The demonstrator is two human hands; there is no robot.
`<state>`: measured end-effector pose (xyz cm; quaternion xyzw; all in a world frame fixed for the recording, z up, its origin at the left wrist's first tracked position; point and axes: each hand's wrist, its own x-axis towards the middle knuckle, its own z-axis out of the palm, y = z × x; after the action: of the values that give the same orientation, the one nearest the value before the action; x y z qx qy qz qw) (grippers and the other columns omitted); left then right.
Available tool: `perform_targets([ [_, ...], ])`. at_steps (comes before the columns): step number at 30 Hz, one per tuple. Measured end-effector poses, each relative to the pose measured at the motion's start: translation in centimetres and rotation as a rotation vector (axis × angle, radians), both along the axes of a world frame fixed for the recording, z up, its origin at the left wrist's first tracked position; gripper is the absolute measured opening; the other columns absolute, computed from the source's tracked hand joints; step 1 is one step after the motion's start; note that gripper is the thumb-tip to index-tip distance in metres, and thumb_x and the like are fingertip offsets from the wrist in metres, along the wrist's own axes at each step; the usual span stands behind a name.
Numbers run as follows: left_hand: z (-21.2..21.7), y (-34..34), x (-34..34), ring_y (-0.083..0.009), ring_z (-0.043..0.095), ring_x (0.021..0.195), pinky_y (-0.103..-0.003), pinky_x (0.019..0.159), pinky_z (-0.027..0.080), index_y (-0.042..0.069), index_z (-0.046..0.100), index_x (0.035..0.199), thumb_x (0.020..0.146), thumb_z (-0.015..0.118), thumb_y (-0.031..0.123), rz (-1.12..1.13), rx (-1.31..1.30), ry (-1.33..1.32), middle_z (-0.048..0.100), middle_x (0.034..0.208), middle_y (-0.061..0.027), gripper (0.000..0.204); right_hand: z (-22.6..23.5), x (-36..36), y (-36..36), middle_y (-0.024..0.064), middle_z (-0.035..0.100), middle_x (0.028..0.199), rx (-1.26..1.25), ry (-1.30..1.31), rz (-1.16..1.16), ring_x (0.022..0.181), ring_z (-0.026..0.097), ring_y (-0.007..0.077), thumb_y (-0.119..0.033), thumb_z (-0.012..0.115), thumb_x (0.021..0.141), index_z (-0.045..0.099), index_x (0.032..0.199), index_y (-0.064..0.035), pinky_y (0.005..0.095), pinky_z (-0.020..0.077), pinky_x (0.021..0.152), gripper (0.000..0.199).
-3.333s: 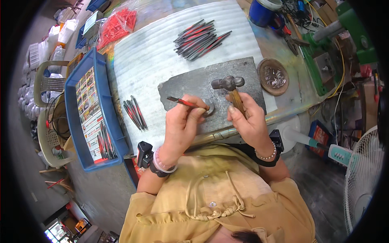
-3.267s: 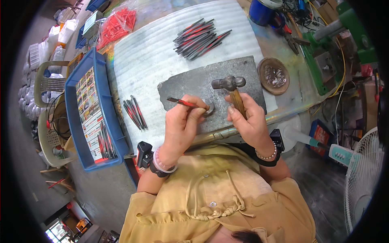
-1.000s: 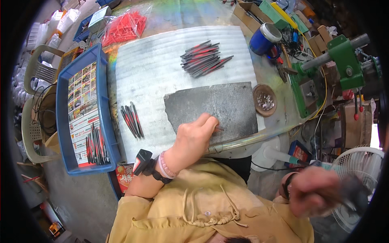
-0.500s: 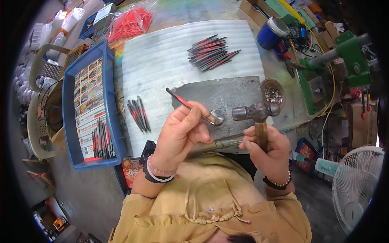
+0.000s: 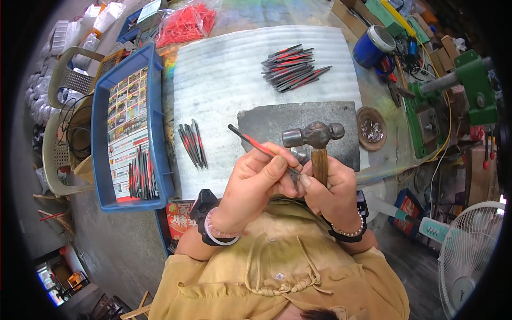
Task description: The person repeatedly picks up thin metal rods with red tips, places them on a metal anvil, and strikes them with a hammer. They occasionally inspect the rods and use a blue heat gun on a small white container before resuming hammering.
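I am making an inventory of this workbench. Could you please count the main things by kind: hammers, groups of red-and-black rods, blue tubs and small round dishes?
Hammers: 1, in the right hand, hammer
Groups of red-and-black rods lying loose: 3, large pile, small group, bunch in the tray
Single rod in the left hand: 1, rod
Blue tubs: 1, blue tub
Round dishes: 1, round dish
Total: 7
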<state>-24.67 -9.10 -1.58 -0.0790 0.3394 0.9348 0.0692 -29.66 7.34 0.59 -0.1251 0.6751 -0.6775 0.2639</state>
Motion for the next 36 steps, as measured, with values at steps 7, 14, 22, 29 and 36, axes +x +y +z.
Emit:
perform_targets([
  [7,-0.6,-0.1,-0.5,-0.0106,0.060,0.062,-0.023,0.059,0.053,0.001,0.058,0.103,0.100,0.051,0.020,0.017,-0.071,-0.119,0.063,0.093,-0.0102,0.021,-0.6,-0.7,1.9,-0.0019,0.059,0.073,0.028,-0.173,-0.055,0.065,0.052,0.0037,-0.007,0.058,0.089,0.057,0.091,-0.0005,0.0214,0.0438,0.058,0.007],
  [14,-1.2,-1.3,-1.2,-0.0040,0.052,0.058,-0.018,0.052,0.040,0.001,0.059,0.109,0.094,0.062,0.016,0.078,-0.461,-0.162,0.063,0.077,-0.0001,0.021,-3.9,-1.5,3.8,0.0048,0.060,0.075,0.172,0.173,-0.184,0.046,0.043,0.0020,-0.005,0.053,0.094,0.056,0.104,0.0029,0.0178,0.0324,0.040,0.013],
  [22,-2.7,-1.7,-1.5,-0.0323,0.057,0.053,-0.039,0.051,0.045,0.000,0.046,0.126,0.079,0.073,0.007,0.139,-1.596,-0.008,0.055,0.060,-0.0144,0.054,-5.5,-3.2,5.2,0.0026,0.060,0.086,0.193,0.250,-0.210,0.058,0.046,0.0020,-0.011,0.053,0.096,0.054,0.118,0.0034,0.0173,0.0367,0.050,0.026],
  [29,-0.7,-1.3,-2.4,-0.0345,0.060,0.054,-0.041,0.050,0.046,0.003,0.048,0.124,0.082,0.074,0.021,-0.038,-1.825,-0.036,0.058,0.060,-0.0130,0.053,-6.5,-4.3,4.7,0.0024,0.062,0.081,0.247,0.425,-0.137,0.062,0.053,0.0057,-0.010,0.055,0.095,0.056,0.115,0.0029,0.0209,0.0428,0.058,0.024],
  [36,-0.6,-6.5,-14.3,-0.0211,0.062,0.063,-0.032,0.059,0.048,0.002,0.067,0.103,0.086,0.068,0.015,0.244,-1.792,0.226,0.067,0.077,-0.0139,0.022,-6.5,-4.4,5.0,0.0177,0.065,0.082,0.198,0.308,-0.170,0.072,0.067,0.0298,-0.006,0.061,0.088,0.059,0.105,0.0025,0.0344,0.0513,0.066,0.020],
])
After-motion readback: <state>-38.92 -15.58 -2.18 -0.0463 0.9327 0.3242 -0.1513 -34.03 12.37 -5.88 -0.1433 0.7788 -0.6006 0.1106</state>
